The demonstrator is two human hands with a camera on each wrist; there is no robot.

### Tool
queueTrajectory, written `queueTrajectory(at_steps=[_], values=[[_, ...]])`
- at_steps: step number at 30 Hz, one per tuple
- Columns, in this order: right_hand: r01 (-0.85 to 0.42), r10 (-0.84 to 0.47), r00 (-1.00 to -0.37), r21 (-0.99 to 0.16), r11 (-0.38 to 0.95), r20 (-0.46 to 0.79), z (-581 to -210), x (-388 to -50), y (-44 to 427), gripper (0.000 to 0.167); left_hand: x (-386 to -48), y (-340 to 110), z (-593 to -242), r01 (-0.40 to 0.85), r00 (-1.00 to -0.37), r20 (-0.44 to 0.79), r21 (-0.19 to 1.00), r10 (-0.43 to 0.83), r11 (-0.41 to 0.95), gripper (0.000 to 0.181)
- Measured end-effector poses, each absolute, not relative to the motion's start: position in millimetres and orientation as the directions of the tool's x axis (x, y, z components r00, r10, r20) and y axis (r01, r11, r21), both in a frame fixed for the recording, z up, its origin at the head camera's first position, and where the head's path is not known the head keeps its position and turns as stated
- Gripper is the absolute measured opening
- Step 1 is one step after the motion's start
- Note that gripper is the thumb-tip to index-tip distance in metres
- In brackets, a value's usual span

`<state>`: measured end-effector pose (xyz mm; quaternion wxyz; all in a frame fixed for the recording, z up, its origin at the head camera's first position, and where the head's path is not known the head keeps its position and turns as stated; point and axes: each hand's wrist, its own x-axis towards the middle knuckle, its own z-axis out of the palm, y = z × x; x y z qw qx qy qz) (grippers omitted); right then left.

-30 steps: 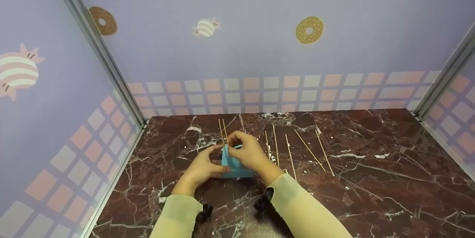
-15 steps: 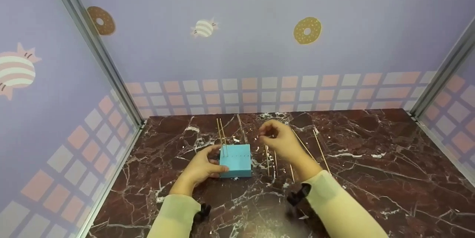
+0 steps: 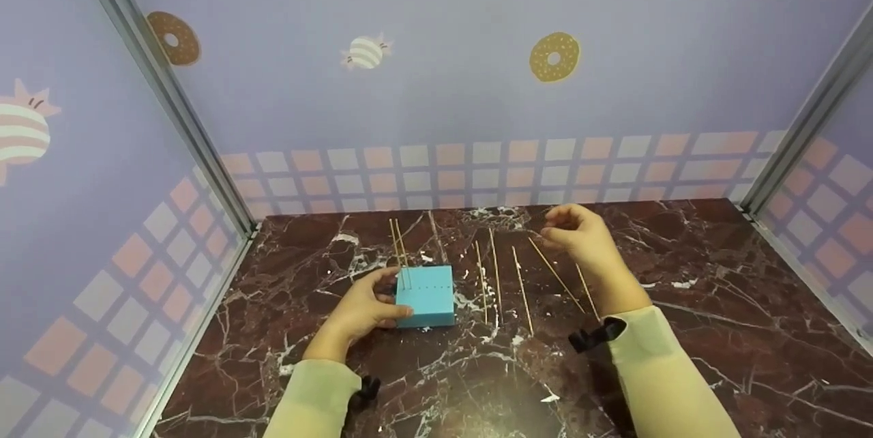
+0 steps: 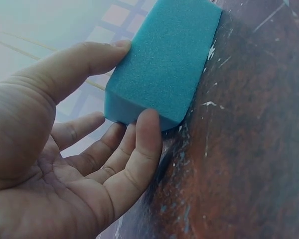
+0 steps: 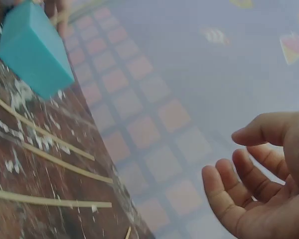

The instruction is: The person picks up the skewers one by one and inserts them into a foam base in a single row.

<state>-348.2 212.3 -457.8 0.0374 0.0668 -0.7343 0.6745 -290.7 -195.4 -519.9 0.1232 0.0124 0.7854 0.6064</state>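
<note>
- Now your right hand [image 3: 580, 237] is away from the blue block [image 3: 424, 312]; a second ago it was at the block's upper edge, next to your left hand [image 3: 365, 305].
- Your left hand grips the block by its left end, thumb on the near corner and fingers about the side; the block sits flat on the marbled table [image 3: 477, 397], in much the same spot as before.
- Your right hand holds nothing: its fingers bend loosely, thumb apart from them, above the far ends of the rightmost loose sticks [image 3: 523, 290].
- Two standing sticks [image 3: 400, 243] rise from the block's left end, leaning slightly, and your right hand no longer steadies them; I judge both to be seated, though how deep you cannot tell.
- Five sticks lie to the block's right, the same count as a second ago, and a row of small holes [image 3: 434, 287] beside the standing pair is unfilled.
</note>
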Motion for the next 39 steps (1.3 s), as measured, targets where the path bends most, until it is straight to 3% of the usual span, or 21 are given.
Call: queueTrajectory(at_steps=[9, 17, 22, 29, 39], values=[[-0.005, -0.012, -1.0, -0.994, 0.105, 0.003, -491.1, -372.2, 253.1, 0.021, -290.9, -196.2, -521.6, -0.13, -0.97, -0.178, 0.956, 0.165, 0.263, 0.097], [0.087, 0.026, -0.996, -0.962, 0.258, -0.082, -508.4, -377.2, 271.4, 0.043, -292.8, -195.3, -522.4, -0.142, -0.969, -0.185, 0.959, 0.165, 0.246, 0.099], [0.136, 0.016, -0.99, -0.915, 0.381, -0.14, -510.4, -376.5, 277.9, 0.047, -292.5, -194.8, -522.1, -0.137, -0.969, -0.181, 0.959, 0.168, 0.247, 0.098], [0.132, 0.023, -0.989, -0.801, 0.584, -0.146, -513.8, -376.6, 278.5, 0.039, -290.4, -194.7, -521.8, -0.131, -0.97, -0.179, 0.955, 0.166, 0.264, 0.097], [0.148, 0.046, -0.986, -0.708, 0.69, -0.161, -512.8, -375.0, 278.6, 0.02, -289.6, -196.0, -520.5, -0.136, -0.968, -0.183, 0.957, 0.17, 0.257, 0.098]])
